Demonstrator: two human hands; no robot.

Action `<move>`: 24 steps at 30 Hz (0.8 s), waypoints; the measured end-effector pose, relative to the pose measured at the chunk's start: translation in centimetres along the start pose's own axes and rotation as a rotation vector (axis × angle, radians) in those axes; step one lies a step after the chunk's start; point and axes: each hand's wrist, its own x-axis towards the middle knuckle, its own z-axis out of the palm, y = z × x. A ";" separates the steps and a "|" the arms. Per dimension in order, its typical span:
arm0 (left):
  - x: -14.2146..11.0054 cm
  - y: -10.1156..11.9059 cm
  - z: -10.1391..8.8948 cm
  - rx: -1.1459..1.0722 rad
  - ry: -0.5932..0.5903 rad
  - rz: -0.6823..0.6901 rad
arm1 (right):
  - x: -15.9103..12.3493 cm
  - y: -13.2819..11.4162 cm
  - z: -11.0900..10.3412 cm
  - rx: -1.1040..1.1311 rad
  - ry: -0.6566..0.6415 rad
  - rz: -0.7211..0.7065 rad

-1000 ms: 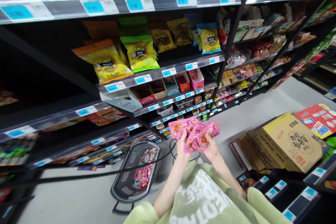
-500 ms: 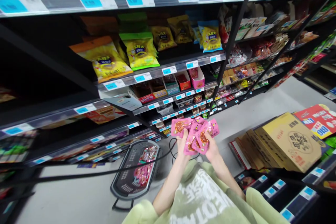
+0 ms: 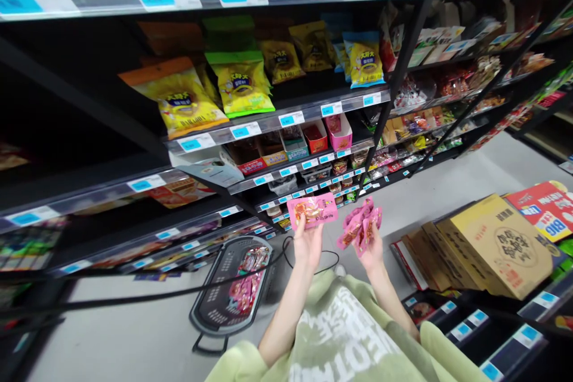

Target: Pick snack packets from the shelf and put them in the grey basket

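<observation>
A single pink snack packet is pinched in my left hand, held out flat in front of the lower shelves. My right hand is closed around a bunch of similar pink snack packets, bent and overlapping one another. The two hands are apart, with a gap of floor showing between them. On the floor to the left stands a dark grey shopping basket with several pink and reddish packets inside it.
A tall shelf with yellow snack bags and small open boxes rises ahead. Cardboard cartons are stacked at the right. Black cables cross the view near the basket. Grey floor runs between.
My hands have moved apart. Earlier both held the fanned packets together; now one packet is in my left hand and the bunch has gone right with my right hand.
</observation>
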 end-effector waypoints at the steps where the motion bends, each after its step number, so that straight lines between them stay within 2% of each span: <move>1: 0.3 0.0 -0.1 0.010 0.000 0.022 | 0.1 -0.3 -0.1 0.008 0.000 0.003; 9: 0.8 -1.3 -2.5 0.337 -0.040 0.130 | 0.2 1.0 0.7 -0.018 0.012 0.100; 14: 0.3 -0.5 -2.6 0.524 -0.233 0.203 | 0.2 0.9 1.2 -0.068 -0.003 0.149; 17: 0.5 0.0 -2.7 0.586 -0.291 0.213 | 0.3 0.6 0.8 -0.084 0.001 0.137; 21: 1.2 -0.2 -3.8 0.663 -0.265 0.227 | 0.7 0.6 0.3 -0.104 -0.009 0.112; 24: 1.6 -0.6 -4.6 0.694 -0.236 0.180 | 0.8 0.7 0.0 -0.115 -0.007 0.083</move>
